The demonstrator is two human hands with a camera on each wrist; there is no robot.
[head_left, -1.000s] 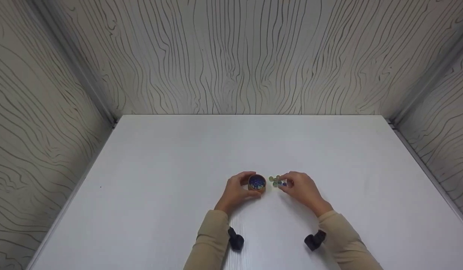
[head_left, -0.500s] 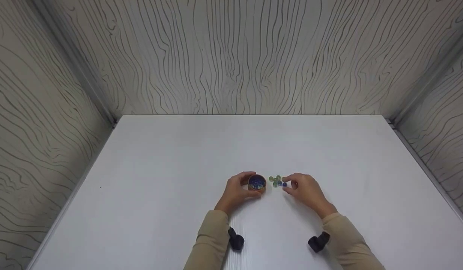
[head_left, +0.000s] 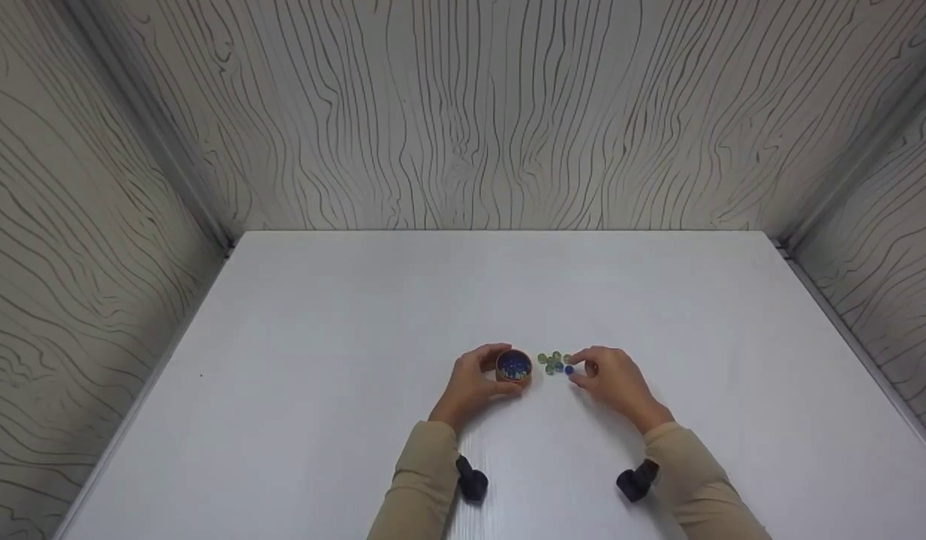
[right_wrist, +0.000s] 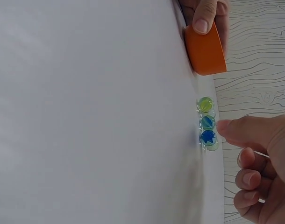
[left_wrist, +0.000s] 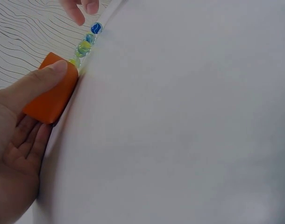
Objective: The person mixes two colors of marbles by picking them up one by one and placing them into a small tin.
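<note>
A small orange cup [left_wrist: 58, 93] stands on the white table, with blue and pale green marbles [head_left: 515, 366] inside it. My left hand [head_left: 469, 382] holds the cup from its left side, thumb and fingers round the wall. Just right of the cup lies a cluster of loose glass marbles [head_left: 551, 361], mostly greenish. At the cluster's right edge sits a dark blue marble [head_left: 569, 370]. My right hand [head_left: 619, 381] is at that edge, thumb and index fingertip apart on either side of the blue marble. In the right wrist view its other fingers curl loosely and grip nothing.
Black wrist cameras are strapped at the left sleeve [head_left: 425, 465] and right sleeve [head_left: 688, 472]. Wood-grain panels [head_left: 463, 120] rise behind and beside the white table [head_left: 343, 300].
My right hand has drawn back slightly to the right from over the marbles, and its thumb and index finger have parted. More marbles show now. My left hand and the cup have stayed still.
</note>
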